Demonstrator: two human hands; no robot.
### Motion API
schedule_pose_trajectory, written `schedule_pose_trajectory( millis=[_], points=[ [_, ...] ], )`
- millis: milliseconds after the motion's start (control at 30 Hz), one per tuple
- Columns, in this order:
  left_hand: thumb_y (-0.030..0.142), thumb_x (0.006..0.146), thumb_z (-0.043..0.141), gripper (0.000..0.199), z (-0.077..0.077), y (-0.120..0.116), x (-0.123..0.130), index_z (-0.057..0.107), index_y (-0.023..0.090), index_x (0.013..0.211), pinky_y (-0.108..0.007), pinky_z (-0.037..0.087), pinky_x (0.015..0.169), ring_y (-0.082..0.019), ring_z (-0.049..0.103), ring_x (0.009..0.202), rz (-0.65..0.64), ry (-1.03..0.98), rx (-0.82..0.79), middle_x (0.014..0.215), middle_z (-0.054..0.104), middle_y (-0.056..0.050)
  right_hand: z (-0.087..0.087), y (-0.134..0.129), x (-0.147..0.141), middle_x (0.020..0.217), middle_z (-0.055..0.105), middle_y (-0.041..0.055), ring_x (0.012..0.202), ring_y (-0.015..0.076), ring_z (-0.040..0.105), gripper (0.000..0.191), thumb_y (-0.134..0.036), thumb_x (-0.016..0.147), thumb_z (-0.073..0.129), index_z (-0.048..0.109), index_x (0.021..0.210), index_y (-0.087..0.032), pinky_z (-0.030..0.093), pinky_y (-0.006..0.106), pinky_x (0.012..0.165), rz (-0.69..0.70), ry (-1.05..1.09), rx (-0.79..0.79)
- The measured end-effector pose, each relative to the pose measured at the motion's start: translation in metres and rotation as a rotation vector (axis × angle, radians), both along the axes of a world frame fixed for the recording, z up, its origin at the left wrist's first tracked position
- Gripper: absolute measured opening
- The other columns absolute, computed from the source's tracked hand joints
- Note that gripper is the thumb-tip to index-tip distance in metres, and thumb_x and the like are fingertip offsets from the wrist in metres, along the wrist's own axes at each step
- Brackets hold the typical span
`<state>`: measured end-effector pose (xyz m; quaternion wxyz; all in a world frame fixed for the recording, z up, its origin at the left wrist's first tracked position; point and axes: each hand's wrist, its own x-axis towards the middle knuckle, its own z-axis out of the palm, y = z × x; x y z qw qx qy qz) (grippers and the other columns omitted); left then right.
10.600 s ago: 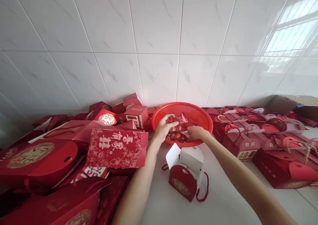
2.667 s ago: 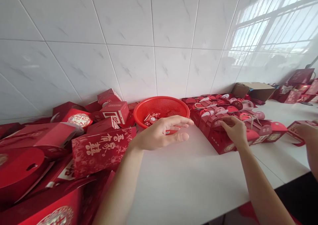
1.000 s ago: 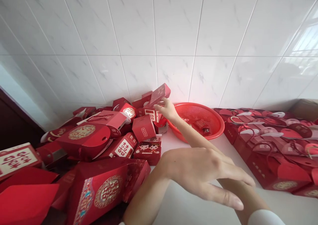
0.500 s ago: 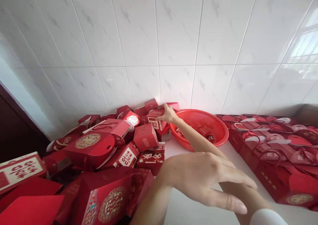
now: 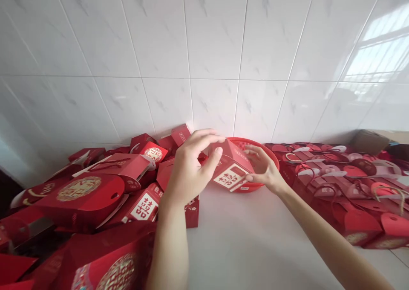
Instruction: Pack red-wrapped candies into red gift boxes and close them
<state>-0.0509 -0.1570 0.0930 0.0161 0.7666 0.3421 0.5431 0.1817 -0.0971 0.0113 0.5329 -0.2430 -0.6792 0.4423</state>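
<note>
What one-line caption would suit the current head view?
Red box between left hand and right hand, in front of a red basket, with a box pile left and box rows right.

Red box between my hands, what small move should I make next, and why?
I'd probably lower the red box upright onto the white tabletop: it's tilted between your left hand and right hand, partly hiding the red basket, and the tabletop shows on your side of the basket.
</note>
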Motion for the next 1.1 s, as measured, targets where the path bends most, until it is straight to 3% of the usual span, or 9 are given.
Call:
schedule_pose_trajectory(
  millis=[133,300,367,467,567,700,900,1033,1100],
  points=[
    [0.032,0.095,0.057,0.019,-0.001,0.001,-0.004,0.073,0.025,0.101,-0.038,0.052,0.102,-0.026,0.055,0.133,-0.07,0.295,-0.289,0.136,0.064,-0.005,-0.032,-0.026,0.025,0.139,0.055,0.0115,0.127,0.0337,0.055,0.081,-0.042,0.062,0.091,0.055,0.133,-0.029,0.052,0.047,0.098,0.006,0.053,-0.122],
    [0.031,0.095,0.056,0.017,0.002,-0.001,0.004,0.072,0.028,0.1,-0.035,0.052,0.098,-0.025,0.057,0.129,-0.155,0.45,-0.462,0.147,0.053,-0.001,-0.047,-0.055,0.04,0.133,0.061,0.0118,0.122,0.0344,0.059,0.083,-0.05,0.062,0.09,0.055,0.135,-0.03,0.052,0.048,0.097,0.015,0.127,-0.196],
    [0.042,0.094,0.059,0.02,0.001,0.0,0.008,0.071,0.027,0.099,-0.034,0.052,0.094,-0.022,0.064,0.114,-0.161,0.443,-0.503,0.138,0.058,-0.003,-0.051,-0.063,0.041,0.132,0.061,0.0109,0.122,0.0333,0.059,0.082,-0.052,0.061,0.09,0.056,0.134,-0.031,0.051,0.047,0.098,-0.009,0.151,-0.18],
    [0.053,0.089,0.062,0.032,-0.002,0.001,0.014,0.066,0.022,0.086,-0.03,0.052,0.075,-0.017,0.066,0.083,-0.169,0.458,-0.59,0.099,0.067,-0.001,-0.058,-0.071,0.039,0.134,0.06,0.0104,0.125,0.032,0.056,0.08,-0.049,0.061,0.09,0.056,0.132,-0.032,0.048,0.047,0.102,-0.018,0.142,-0.157],
    [0.044,0.087,0.064,0.026,-0.006,0.003,0.018,0.063,0.02,0.075,-0.028,0.046,0.065,-0.017,0.061,0.072,-0.139,0.549,-0.662,0.079,0.064,0.001,-0.068,-0.073,0.036,0.14,0.055,0.0115,0.13,0.0321,0.053,0.077,-0.043,0.065,0.089,0.053,0.132,-0.032,0.049,0.048,0.102,0.038,0.081,-0.165],
    [0.022,0.078,0.065,0.011,-0.014,0.011,0.017,0.074,0.022,0.085,-0.028,0.047,0.074,-0.02,0.064,0.088,-0.17,0.655,-0.749,0.102,0.07,-0.002,-0.077,-0.072,0.035,0.144,0.05,0.0115,0.134,0.0311,0.049,0.075,-0.037,0.069,0.087,0.051,0.135,-0.03,0.044,0.052,0.109,0.07,-0.142,-0.137],
    [0.016,0.071,0.065,0.02,-0.026,0.028,0.032,0.077,0.02,0.087,-0.027,0.045,0.064,-0.021,0.066,0.079,-0.128,0.787,-0.889,0.09,0.071,-0.005,-0.064,-0.073,0.029,0.144,0.051,0.0099,0.136,0.0301,0.046,0.068,-0.048,0.082,0.076,0.049,0.142,-0.032,0.034,0.055,0.116,-0.041,-0.399,0.006],
    [0.018,0.069,0.066,0.012,-0.032,0.033,0.051,0.076,0.019,0.076,-0.026,0.042,0.058,-0.019,0.062,0.066,-0.15,0.833,-0.925,0.071,0.068,-0.003,-0.042,-0.077,0.016,0.119,0.061,0.0104,0.113,0.0266,0.058,0.028,-0.043,0.094,0.062,0.068,0.116,-0.028,0.049,0.046,0.099,-0.196,-0.441,0.207],
    [0.016,0.067,0.065,0.011,-0.035,0.034,0.058,0.074,0.018,0.072,-0.026,0.039,0.054,-0.019,0.06,0.062,-0.144,0.846,-0.914,0.066,0.065,-0.003,-0.033,-0.077,0.008,0.105,0.063,0.01,0.101,0.0243,0.06,0.021,-0.04,0.096,0.059,0.074,0.1,-0.025,0.052,0.041,0.09,-0.136,-0.519,0.32]
  ],
)
